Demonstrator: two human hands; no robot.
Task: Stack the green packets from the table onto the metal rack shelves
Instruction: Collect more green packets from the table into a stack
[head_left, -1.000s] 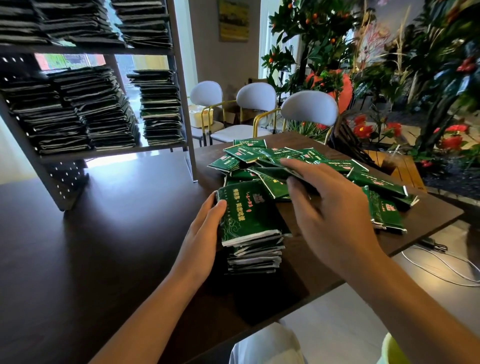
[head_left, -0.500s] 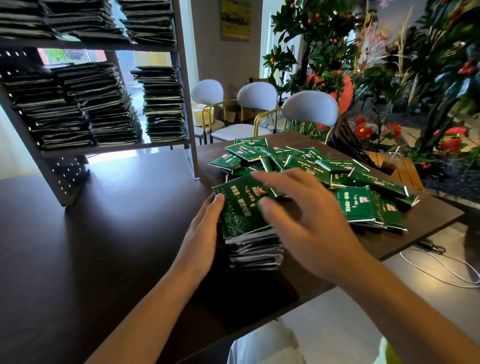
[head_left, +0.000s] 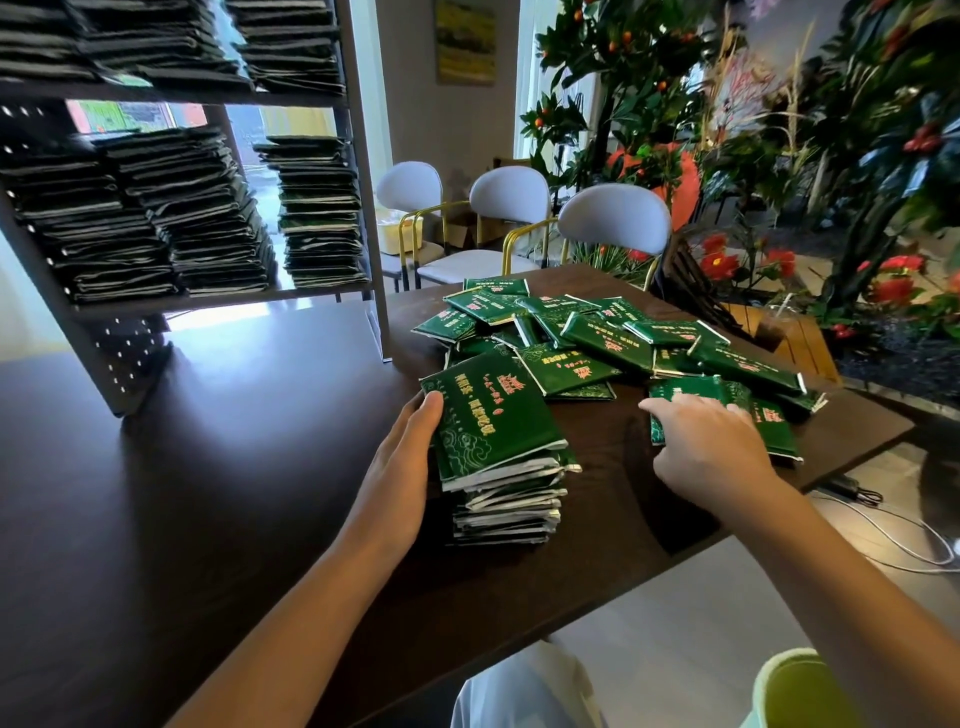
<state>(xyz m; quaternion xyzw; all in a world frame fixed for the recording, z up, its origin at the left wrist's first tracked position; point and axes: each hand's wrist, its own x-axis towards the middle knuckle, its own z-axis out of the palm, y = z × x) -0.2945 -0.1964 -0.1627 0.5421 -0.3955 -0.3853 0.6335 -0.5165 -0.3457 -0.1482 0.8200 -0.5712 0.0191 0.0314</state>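
Three pale chairs (head_left: 613, 221) with gilt frames are set behind the bench, before plants with orange fruit (head_left: 618, 57) and red flowers (head_left: 719, 265). White cables (head_left: 893, 540) are trailed across the floor, and a painting (head_left: 464, 39) is hung on the far wall.

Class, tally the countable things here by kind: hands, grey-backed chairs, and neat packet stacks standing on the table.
Bare hands: 2, left hand and right hand
Grey-backed chairs with gold frames: 3
Neat stack of green packets on the table: 1
Total: 6

Both your arms reach forward.
Your left hand (head_left: 402, 467) is flat, fingers straight; your right hand (head_left: 711, 447) is palm down, finger pointing.
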